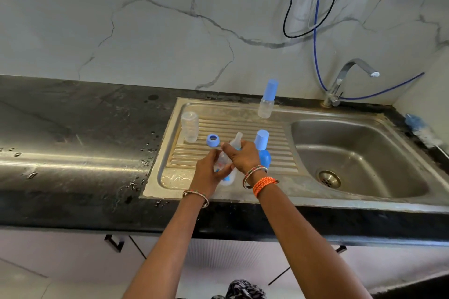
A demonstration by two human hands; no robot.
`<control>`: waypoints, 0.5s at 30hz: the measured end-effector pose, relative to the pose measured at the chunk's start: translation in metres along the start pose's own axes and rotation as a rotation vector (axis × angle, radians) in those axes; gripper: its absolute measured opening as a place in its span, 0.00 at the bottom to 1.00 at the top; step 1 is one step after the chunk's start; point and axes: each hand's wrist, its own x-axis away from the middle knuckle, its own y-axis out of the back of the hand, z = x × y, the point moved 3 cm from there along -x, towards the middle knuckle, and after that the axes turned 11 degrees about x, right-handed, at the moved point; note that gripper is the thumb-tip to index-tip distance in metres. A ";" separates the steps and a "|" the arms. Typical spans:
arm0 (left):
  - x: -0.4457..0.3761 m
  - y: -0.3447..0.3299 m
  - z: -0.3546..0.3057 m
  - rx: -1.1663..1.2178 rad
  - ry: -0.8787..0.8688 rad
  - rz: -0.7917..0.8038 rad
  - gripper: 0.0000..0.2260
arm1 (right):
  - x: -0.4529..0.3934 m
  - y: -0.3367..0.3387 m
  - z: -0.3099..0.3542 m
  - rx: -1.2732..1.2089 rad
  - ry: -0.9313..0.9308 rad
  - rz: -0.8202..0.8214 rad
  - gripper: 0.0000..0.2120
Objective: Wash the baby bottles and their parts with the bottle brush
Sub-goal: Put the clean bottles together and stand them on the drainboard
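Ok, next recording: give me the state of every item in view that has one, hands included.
held bottle: tilted, teat on, gripped by both hands
left hand: grips the bottle's body
right hand: grips its upper part
open bottle: upright, uncapped
blue ring: loose on drainboard
back bottle: upright, capped
capped blue bottle: upright
tap: off
bottle brush: lying on the counter, untouched

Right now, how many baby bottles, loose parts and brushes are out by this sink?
Baby bottles: 4 (held bottle, open bottle, back bottle, blue-capped bottle partly hidden behind the right hand)
Loose blue ring: 1
Bottle brush: 1
Total: 6
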 end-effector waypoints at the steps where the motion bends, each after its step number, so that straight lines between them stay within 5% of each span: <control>1: 0.000 0.001 0.002 -0.013 0.001 0.006 0.15 | 0.003 0.000 0.000 0.036 0.035 -0.009 0.11; 4: 0.001 0.003 0.004 0.005 0.034 0.027 0.22 | 0.003 -0.002 -0.003 0.086 0.124 0.010 0.13; 7: 0.000 0.004 0.005 0.057 0.085 0.012 0.19 | 0.000 -0.001 -0.006 0.131 0.167 0.157 0.28; 9: 0.000 0.005 0.008 0.088 0.118 -0.013 0.20 | -0.006 0.011 -0.014 0.122 0.177 0.076 0.30; 12: 0.003 0.004 0.016 0.140 0.193 -0.023 0.30 | -0.013 0.040 -0.038 0.333 0.174 -0.265 0.25; 15: 0.004 -0.003 0.026 0.165 0.253 -0.010 0.29 | -0.021 0.046 -0.063 0.616 0.107 -0.220 0.29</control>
